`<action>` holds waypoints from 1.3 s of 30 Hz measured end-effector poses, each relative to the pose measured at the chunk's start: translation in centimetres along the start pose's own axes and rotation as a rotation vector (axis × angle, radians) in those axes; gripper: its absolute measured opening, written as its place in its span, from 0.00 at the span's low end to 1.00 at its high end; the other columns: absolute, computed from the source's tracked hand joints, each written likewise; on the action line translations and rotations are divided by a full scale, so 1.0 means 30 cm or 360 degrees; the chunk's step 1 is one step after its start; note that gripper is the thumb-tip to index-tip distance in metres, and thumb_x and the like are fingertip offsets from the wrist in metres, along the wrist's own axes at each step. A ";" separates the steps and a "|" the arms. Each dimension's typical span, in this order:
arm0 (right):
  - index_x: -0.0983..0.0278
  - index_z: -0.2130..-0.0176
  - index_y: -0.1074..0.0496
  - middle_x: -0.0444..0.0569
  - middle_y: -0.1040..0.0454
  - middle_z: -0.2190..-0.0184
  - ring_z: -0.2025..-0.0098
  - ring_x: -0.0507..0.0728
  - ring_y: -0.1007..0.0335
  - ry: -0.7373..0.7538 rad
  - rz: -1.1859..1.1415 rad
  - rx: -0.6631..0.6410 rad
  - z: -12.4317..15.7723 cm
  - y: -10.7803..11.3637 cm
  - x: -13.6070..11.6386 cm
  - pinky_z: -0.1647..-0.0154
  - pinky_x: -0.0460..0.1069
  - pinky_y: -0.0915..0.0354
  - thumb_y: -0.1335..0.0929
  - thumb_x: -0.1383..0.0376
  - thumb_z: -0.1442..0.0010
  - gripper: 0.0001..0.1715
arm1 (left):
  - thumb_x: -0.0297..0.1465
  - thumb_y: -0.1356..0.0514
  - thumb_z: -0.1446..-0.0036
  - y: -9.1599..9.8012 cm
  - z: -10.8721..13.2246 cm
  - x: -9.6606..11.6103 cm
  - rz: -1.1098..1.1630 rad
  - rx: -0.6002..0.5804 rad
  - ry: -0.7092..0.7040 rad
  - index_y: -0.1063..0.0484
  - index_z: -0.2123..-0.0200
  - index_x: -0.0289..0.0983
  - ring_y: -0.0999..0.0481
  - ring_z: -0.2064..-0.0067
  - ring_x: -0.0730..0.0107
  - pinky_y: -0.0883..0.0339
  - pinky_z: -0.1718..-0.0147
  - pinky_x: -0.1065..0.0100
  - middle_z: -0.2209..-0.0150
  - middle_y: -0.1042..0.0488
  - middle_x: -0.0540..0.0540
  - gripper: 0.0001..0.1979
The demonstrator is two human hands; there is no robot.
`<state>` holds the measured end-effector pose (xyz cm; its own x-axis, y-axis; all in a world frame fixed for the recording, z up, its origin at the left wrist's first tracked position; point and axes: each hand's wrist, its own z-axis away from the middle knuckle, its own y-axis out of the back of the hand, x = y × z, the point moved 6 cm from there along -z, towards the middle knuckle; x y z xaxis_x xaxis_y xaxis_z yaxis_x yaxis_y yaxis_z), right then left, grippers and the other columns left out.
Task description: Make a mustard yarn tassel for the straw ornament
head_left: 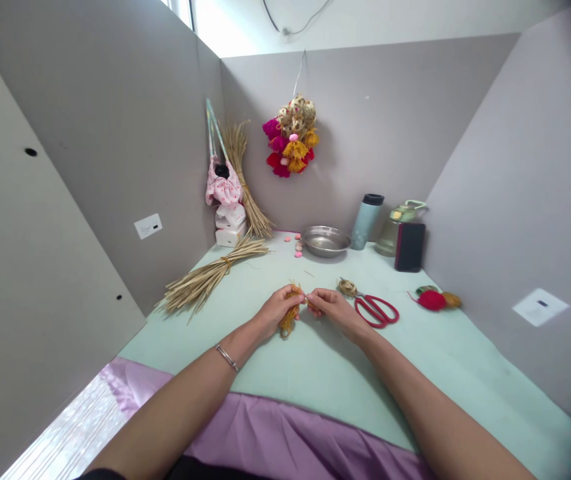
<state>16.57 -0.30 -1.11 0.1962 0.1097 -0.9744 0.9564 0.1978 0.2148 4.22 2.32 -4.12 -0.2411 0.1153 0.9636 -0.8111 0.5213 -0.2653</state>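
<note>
A bundle of golden-yellow yarn (288,323) is gripped in my left hand (281,308), its looped end hanging below the fingers and loose strands sticking out at the top. My right hand (329,308) is closed in a pinch close beside it, on what looks like a strand of the same yarn; the fingertips of both hands nearly meet. Just right of my right hand lie red-handled scissors (377,311), handles toward me. A small woven straw ball (346,287) sits at their blade end and partly covers the blades.
A straw bundle (210,275) lies at left. Behind are a metal bowl (326,241), pink beads (298,247), a blue tumbler (366,223), a green bottle (388,235) and a phone (410,247). Yarn balls (432,300) lie right. A tasselled ornament (292,137) hangs on the back panel.
</note>
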 end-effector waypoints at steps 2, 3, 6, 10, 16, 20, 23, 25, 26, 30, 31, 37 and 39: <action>0.64 0.74 0.31 0.42 0.34 0.79 0.76 0.51 0.43 -0.0002 0.0010 -0.0004 0.002 0.000 -0.002 0.72 0.47 0.46 0.32 0.49 0.44 0.21 | 0.36 0.38 0.48 0.007 -0.002 -0.004 -0.0004 0.0023 -0.0007 0.33 0.63 0.37 0.33 0.78 0.81 0.39 0.78 0.77 0.73 0.32 0.52 0.11; 0.64 0.74 0.31 0.42 0.34 0.78 0.76 0.51 0.43 -0.0006 0.0014 -0.0011 0.003 -0.002 -0.004 0.72 0.47 0.45 0.32 0.49 0.44 0.22 | 0.36 0.38 0.48 0.010 -0.003 -0.005 -0.0005 0.0028 -0.0012 0.33 0.63 0.37 0.33 0.78 0.81 0.38 0.78 0.77 0.73 0.33 0.53 0.11; 0.64 0.74 0.31 0.43 0.34 0.79 0.76 0.51 0.43 -0.0023 0.0024 -0.0048 0.008 -0.012 -0.011 0.73 0.47 0.46 0.33 0.48 0.44 0.22 | 0.35 0.38 0.47 0.011 -0.005 -0.004 0.0001 0.0028 -0.0022 0.33 0.63 0.37 0.34 0.78 0.81 0.37 0.77 0.77 0.75 0.34 0.53 0.11; 0.64 0.77 0.33 0.41 0.37 0.80 0.77 0.50 0.46 -0.0030 0.0045 -0.0024 0.008 -0.011 -0.018 0.74 0.47 0.48 0.32 0.50 0.46 0.21 | 0.34 0.38 0.48 0.016 -0.008 -0.006 0.0009 0.0049 -0.0019 0.33 0.63 0.37 0.34 0.78 0.81 0.38 0.78 0.77 0.76 0.34 0.54 0.11; 0.65 0.73 0.29 0.42 0.35 0.79 0.76 0.51 0.44 -0.0019 0.0066 0.0004 0.012 -0.007 -0.029 0.72 0.47 0.46 0.33 0.50 0.44 0.21 | 0.34 0.38 0.49 0.021 -0.011 -0.012 0.0007 0.0054 -0.0019 0.33 0.62 0.37 0.35 0.78 0.81 0.37 0.77 0.76 0.75 0.34 0.54 0.12; 0.65 0.75 0.30 0.41 0.36 0.80 0.77 0.51 0.45 -0.0021 0.0082 0.0001 0.012 -0.012 -0.031 0.73 0.47 0.47 0.32 0.51 0.46 0.20 | 0.33 0.37 0.50 0.013 -0.004 0.002 0.0015 0.0054 -0.0017 0.33 0.63 0.36 0.35 0.78 0.82 0.38 0.77 0.77 0.75 0.34 0.53 0.12; 0.64 0.74 0.29 0.41 0.36 0.80 0.77 0.51 0.44 -0.0011 0.0094 0.0101 0.007 0.006 -0.028 0.73 0.47 0.47 0.33 0.52 0.45 0.18 | 0.33 0.36 0.51 0.002 0.002 0.010 0.0010 0.0020 0.0006 0.33 0.63 0.36 0.34 0.78 0.82 0.39 0.78 0.78 0.73 0.32 0.52 0.13; 0.64 0.73 0.29 0.41 0.36 0.80 0.76 0.51 0.44 -0.0004 0.0101 0.0154 0.003 0.018 -0.025 0.73 0.47 0.47 0.33 0.53 0.45 0.17 | 0.32 0.35 0.53 -0.007 0.006 0.010 0.0009 -0.0031 0.0029 0.32 0.63 0.36 0.33 0.78 0.82 0.39 0.78 0.77 0.71 0.31 0.52 0.14; 0.64 0.73 0.29 0.41 0.36 0.80 0.76 0.51 0.44 -0.0001 0.0104 0.0168 0.001 0.021 -0.023 0.72 0.47 0.47 0.32 0.53 0.45 0.17 | 0.32 0.34 0.54 -0.011 0.007 0.009 0.0009 -0.0059 0.0039 0.32 0.64 0.36 0.33 0.77 0.82 0.38 0.77 0.77 0.70 0.31 0.51 0.14; 0.64 0.73 0.30 0.41 0.36 0.80 0.76 0.52 0.43 0.0020 0.0094 0.0149 0.003 0.019 -0.029 0.71 0.48 0.46 0.32 0.53 0.44 0.17 | 0.33 0.34 0.53 -0.012 0.007 0.009 0.0016 -0.0079 0.0037 0.32 0.64 0.36 0.33 0.77 0.82 0.38 0.77 0.77 0.71 0.31 0.52 0.14; 0.64 0.73 0.30 0.41 0.35 0.80 0.75 0.52 0.42 0.0028 0.0087 0.0135 0.006 0.016 -0.032 0.71 0.48 0.45 0.32 0.52 0.44 0.18 | 0.35 0.35 0.52 -0.009 0.006 0.010 0.0019 -0.0062 0.0027 0.32 0.65 0.36 0.34 0.78 0.82 0.38 0.77 0.77 0.72 0.32 0.52 0.13; 0.62 0.70 0.31 0.42 0.35 0.79 0.76 0.53 0.42 0.0015 0.0051 0.0057 0.025 -0.007 -0.045 0.72 0.49 0.44 0.40 0.45 0.38 0.26 | 0.36 0.36 0.50 -0.008 0.003 0.010 0.0036 -0.0052 0.0009 0.33 0.65 0.36 0.35 0.78 0.82 0.39 0.78 0.77 0.74 0.34 0.53 0.12; 0.63 0.75 0.33 0.42 0.37 0.80 0.77 0.52 0.44 -0.0002 0.0058 -0.0002 0.025 -0.016 -0.040 0.73 0.49 0.45 0.40 0.45 0.39 0.27 | 0.36 0.35 0.51 -0.008 0.003 0.009 0.0042 -0.0043 0.0007 0.33 0.66 0.36 0.36 0.78 0.82 0.38 0.77 0.77 0.74 0.34 0.54 0.13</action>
<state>16.03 -1.27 -0.09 0.2309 0.1155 -0.9661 0.9485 0.1948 0.2500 4.29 2.15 -3.80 -0.2597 0.1332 0.9565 -0.7896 0.5409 -0.2897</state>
